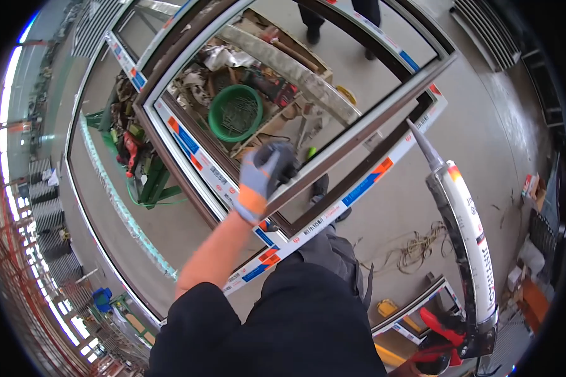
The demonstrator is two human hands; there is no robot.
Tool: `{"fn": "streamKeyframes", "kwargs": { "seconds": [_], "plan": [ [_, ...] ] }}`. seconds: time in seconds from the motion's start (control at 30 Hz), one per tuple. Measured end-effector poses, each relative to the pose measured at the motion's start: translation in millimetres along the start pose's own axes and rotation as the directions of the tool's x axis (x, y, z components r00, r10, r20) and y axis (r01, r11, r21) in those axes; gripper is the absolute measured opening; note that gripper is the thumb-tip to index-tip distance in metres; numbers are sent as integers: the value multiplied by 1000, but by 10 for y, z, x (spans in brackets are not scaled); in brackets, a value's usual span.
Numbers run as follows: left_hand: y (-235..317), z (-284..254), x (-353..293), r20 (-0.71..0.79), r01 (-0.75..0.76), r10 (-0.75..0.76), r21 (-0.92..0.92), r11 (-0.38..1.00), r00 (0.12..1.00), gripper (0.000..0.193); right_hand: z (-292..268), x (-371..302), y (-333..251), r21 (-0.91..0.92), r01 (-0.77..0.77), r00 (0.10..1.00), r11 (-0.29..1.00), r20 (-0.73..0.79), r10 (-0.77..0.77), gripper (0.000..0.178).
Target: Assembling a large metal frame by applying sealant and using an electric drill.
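We have the window frame (308, 229) lying tilted across the middle of the picture, its brown profile and white taped edge running from upper left down to the corner at lower centre and back up to the right. To do this well we judge that the frame should be held steady at the glazing strip (358, 135), the grey bar crossing from the centre toward the upper right, while the nozzle is brought to the joint at a shallow angle and kept moving evenly, so the bead stays unbroken. Our left hand (264, 173), in a grey glove with an orange cuff, sits at the centre of the picture; its fingers are curled closed over the lower end of the strip where it meets the frame. Our right hand (449, 330), in a red glove at the lower right, is wrapped around the handle of the sealant gun (465, 239), whose white cartridge rises up the right side and whose grey tip points at the frame's right-hand rail, just short of touching it. Through the frame we see a green bucket (235, 113) among scraps on the floor (484, 119) in the upper middle.
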State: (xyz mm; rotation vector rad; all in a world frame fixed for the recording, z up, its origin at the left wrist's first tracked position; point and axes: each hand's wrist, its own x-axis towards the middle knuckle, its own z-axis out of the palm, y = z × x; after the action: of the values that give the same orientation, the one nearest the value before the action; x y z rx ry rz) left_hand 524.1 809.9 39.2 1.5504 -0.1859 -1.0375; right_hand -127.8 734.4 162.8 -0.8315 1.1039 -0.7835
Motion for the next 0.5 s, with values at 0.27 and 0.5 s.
{"fn": "streamKeyframes", "kwargs": {
  "seconds": [0.27, 0.5],
  "plan": [
    [-385, -1884, 2463, -208, -23, 179, 590, 807, 962, 26, 773, 458, 72, 11, -84, 995, 996, 59, 84, 56],
    [-225, -2267, 3878, -337, 330, 218, 941, 68, 916, 44, 2645, 968, 311, -40, -122, 993, 992, 8, 122, 51]
  ]
}}
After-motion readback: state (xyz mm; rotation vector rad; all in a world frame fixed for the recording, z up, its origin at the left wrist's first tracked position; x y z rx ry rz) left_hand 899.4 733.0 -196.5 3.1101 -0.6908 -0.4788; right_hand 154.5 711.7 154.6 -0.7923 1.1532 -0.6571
